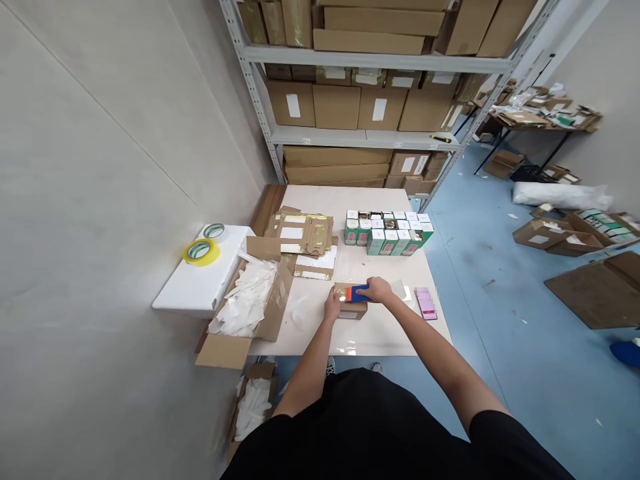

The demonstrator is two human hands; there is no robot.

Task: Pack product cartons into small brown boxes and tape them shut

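Observation:
A small brown cardboard box point(351, 309) lies on the white table point(380, 333) in front of me. My left hand point(332, 305) is pressed against the box's left end, fingers closed on it. A blue and orange tape dispenser point(357, 293) rests on top of the box, and my right hand point(379, 289) is wrapped round it. Clear shiny tape shows along the box's top.
Several green-and-white small boxes point(387, 231) stand at the table's far side. Flattened cartons point(303, 235) lie at the left. An open carton of white bags point(247, 300) overhangs the left edge. Tape rolls point(201, 251) sit on a white stand. A pink phone point(427, 303) lies right. Shelves point(360, 137) stand behind.

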